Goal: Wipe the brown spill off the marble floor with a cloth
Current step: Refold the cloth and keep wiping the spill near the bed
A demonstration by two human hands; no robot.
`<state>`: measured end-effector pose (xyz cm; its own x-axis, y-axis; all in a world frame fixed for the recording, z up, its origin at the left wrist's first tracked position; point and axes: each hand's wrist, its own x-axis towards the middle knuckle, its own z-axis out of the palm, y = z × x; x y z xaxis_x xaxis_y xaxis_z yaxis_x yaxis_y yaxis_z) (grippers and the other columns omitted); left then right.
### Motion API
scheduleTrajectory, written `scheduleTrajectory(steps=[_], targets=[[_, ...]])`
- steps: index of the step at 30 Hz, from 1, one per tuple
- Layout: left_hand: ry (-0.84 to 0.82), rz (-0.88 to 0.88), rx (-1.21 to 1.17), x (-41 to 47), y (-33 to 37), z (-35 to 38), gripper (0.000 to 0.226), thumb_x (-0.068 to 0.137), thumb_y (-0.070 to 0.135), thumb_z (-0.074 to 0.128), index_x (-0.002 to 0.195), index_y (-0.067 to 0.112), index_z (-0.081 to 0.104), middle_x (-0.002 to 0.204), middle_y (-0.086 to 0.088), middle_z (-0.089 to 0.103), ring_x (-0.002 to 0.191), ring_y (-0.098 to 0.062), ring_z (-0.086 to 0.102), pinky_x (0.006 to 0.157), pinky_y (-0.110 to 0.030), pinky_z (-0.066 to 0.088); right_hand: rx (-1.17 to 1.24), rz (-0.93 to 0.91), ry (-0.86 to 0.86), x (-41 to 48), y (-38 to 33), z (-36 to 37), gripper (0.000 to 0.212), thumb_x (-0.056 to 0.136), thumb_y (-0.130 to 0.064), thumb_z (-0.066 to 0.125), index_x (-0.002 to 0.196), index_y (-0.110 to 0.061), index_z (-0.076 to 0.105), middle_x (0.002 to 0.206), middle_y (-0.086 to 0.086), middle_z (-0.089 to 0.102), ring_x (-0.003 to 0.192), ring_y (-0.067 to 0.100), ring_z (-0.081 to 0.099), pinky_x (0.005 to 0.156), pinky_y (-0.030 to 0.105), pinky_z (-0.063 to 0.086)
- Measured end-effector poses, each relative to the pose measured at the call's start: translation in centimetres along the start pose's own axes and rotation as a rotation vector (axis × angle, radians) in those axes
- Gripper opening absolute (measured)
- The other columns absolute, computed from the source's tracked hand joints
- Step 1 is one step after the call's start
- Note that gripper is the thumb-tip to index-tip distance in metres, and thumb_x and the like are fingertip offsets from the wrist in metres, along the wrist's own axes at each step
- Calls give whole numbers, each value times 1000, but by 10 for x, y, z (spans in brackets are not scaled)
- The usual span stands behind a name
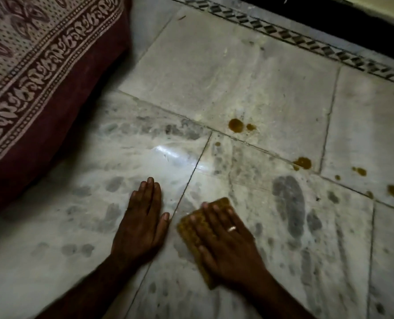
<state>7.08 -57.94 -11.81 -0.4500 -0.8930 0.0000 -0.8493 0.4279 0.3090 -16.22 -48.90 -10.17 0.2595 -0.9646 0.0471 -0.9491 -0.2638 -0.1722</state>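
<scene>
Right hand (226, 245), fingers straight, pressed flat on yellow cloth (188, 229) on near marble floor (214, 77); left hand (143, 224) open, braced just beside. Brown spill (235, 125) in drops far right, well apart from cloth. Slide out to drops, press evenly, gather inward; cloth seemingly folded, blurred.

R hand (226, 245), ring on one finger, flat on yellow-brown cloth (192, 229), pressing it to marble floor (214, 72). L hand (141, 224) flat on floor just beside. Brown spill (235, 125) drops lie well apart, far-right of cloth. Maroon patterned bedspread (42, 65) at left.
</scene>
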Motion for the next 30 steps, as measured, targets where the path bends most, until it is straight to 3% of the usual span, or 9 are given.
scheduleTrajectory(steps=[4, 7, 9, 12, 17, 21, 24, 28, 30], targets=[[-35, -16, 62, 2, 2, 3, 66, 102, 39, 27, 157, 3, 22, 167, -16, 17, 155, -28, 16, 125, -47, 15, -71, 283, -48, 27, 52, -3, 62, 103, -45, 28, 161, -27, 17, 169, 10, 14, 157, 27, 11, 124, 53, 19], [-39, -4, 88, 3, 3, 3, 65, 102, 37, 29, 158, 4, 21, 167, -16, 16, 155, -28, 16, 124, -48, 17, -61, 446, -3, 84, 42, -1, 64, 101, -48, 30, 161, -29, 17, 169, 9, 16, 157, 27, 14, 127, 49, 12], [-36, -8, 95, 2, 2, 3, 66, 102, 37, 29, 158, 4, 20, 167, -16, 16, 155, -27, 15, 124, -48, 18, -36, 405, 68, 112, 17, 2, 61, 102, -44, 36, 159, -25, 27, 166, 12, 26, 154, 31, 24, 125, 51, 17], [-18, 0, 72, 1, 1, 3, 66, 101, 35, 31, 156, 1, 23, 166, -17, 18, 154, -29, 18, 124, -49, 18, 3, 183, 185, 108, -18, 8, 54, 102, -37, 46, 154, -22, 41, 157, 15, 43, 148, 33, 37, 121, 54, 27], [2, 27, 63, 0, -3, 5, 67, 99, 35, 28, 154, -3, 28, 164, -19, 21, 152, -33, 24, 125, -48, 14, 1, 66, 83, 43, -16, 5, 56, 103, -45, 36, 157, -31, 33, 166, 7, 27, 155, 23, 22, 124, 48, 23], [1, 32, 64, 2, -1, 5, 69, 97, 36, 30, 153, -4, 30, 163, -22, 24, 150, -37, 26, 123, -54, 18, -4, 194, 115, -34, 31, -6, 56, 102, -44, 43, 156, -29, 36, 164, 8, 31, 153, 24, 27, 121, 50, 30], [6, 16, 78, 0, -2, 10, 70, 94, 35, 30, 152, -4, 31, 163, -23, 24, 149, -40, 27, 121, -57, 20, -64, 374, 81, -63, 84, -14, 58, 104, -45, 35, 158, -25, 31, 166, 12, 25, 154, 28, 23, 119, 53, 30], [-2, 80, 121, -2, -6, 14, 72, 95, 35, 28, 153, -9, 24, 162, -30, 20, 148, -49, 23, 119, -65, 20, -100, 566, 103, -13, 102, -16, 59, 103, -44, 39, 158, -27, 32, 164, 11, 31, 154, 30, 25, 122, 52, 23], [-4, 76, 127, -3, 1, 19, 75, 95, 36, 28, 152, -11, 21, 161, -33, 16, 149, -51, 18, 118, -67, 17, -79, 570, 163, 10, 89, -13, 57, 102, -41, 43, 156, -24, 38, 161, 13, 37, 151, 32, 31, 122, 52, 22]])
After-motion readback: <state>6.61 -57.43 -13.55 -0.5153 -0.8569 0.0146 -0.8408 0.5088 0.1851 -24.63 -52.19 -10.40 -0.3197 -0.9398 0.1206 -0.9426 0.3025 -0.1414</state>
